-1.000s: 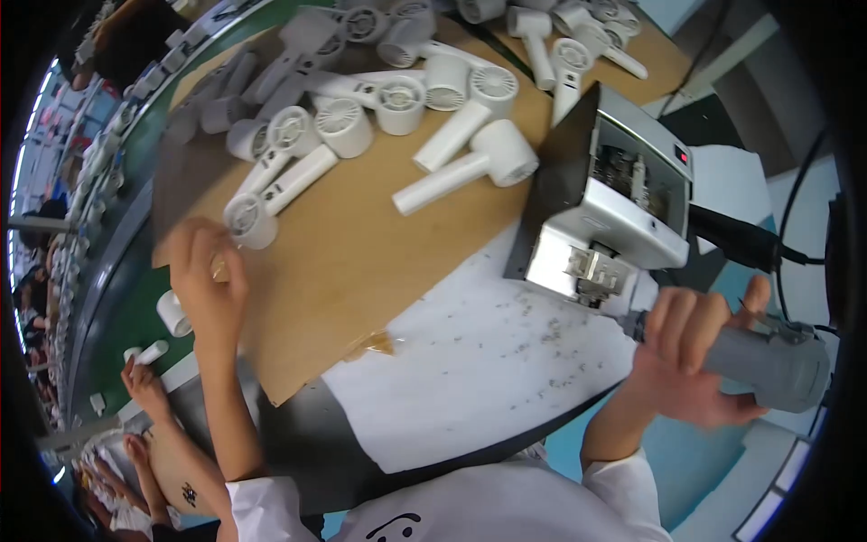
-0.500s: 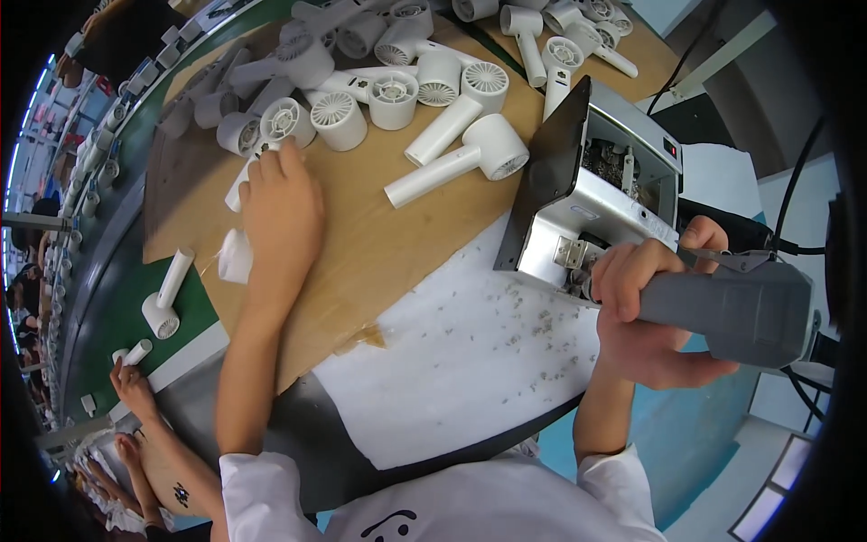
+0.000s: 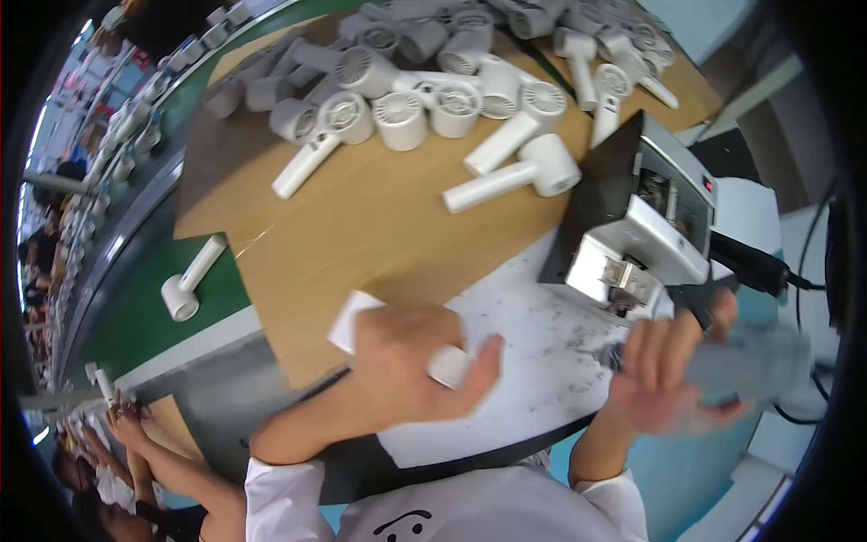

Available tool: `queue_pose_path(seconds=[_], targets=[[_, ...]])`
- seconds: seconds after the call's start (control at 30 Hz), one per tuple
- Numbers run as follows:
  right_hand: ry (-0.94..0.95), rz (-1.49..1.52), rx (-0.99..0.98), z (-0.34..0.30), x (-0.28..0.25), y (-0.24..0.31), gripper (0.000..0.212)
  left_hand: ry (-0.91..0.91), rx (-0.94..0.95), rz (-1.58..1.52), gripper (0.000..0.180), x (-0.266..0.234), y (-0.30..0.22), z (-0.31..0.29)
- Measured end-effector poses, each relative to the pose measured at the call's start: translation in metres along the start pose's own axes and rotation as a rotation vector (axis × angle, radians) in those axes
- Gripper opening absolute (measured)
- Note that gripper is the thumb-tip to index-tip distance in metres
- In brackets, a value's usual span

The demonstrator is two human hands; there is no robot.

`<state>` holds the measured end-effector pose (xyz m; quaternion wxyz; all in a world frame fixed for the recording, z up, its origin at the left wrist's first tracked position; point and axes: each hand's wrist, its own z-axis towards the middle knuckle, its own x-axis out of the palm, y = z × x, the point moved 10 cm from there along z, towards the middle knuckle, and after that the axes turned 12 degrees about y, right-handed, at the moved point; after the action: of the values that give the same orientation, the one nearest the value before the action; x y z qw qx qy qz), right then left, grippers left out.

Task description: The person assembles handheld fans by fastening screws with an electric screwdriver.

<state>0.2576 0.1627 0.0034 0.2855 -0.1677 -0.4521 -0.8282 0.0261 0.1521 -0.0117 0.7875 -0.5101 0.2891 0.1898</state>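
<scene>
- Left hand (image 3: pixel 406 361): closed around a white fan part (image 3: pixel 357 318) (blurred), near centre.
- Right hand (image 3: pixel 673 366): gripping a grey power tool (image 3: pixel 750 366), near right, beside the metal machine (image 3: pixel 646 226).

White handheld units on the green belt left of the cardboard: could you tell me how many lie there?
1: a white handheld unit lies on the green belt beside the cardboard edge. Others farther along the belt may be too blurred to tell.

We see a heap of white fan bodies (image 3: pixel 424 86) on the brown board (image 3: pixel 361 226). A lone white fan (image 3: pixel 190 282) lies on the green belt (image 3: pixel 149 312) beside it.
</scene>
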Motion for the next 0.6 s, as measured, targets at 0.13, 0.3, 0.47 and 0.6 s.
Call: queue_pose_path(seconds=[0.13, 0.3, 0.47, 0.6], targets=[[-0.157, 0.040, -0.296, -0.017, 0.027, 0.038, 0.062, 0.078, 0.130, -0.121, 0.024, 0.018, -0.028, -0.002], [-0.069, 0.073, -0.263, -0.010, 0.070, 0.017, 0.060, 0.077, 0.136, -0.136, 0.018, 0.023, -0.022, -0.009], [-0.003, -0.036, -0.143, -0.006, 0.080, 0.015, 0.054, 0.107, 0.164, -0.113, 0.015, 0.028, -0.027, -0.008], [-0.030, -0.004, -0.180, -0.007, 0.078, 0.013, 0.053, 0.084, 0.165, -0.059, 0.021, 0.030, -0.028, -0.008]])
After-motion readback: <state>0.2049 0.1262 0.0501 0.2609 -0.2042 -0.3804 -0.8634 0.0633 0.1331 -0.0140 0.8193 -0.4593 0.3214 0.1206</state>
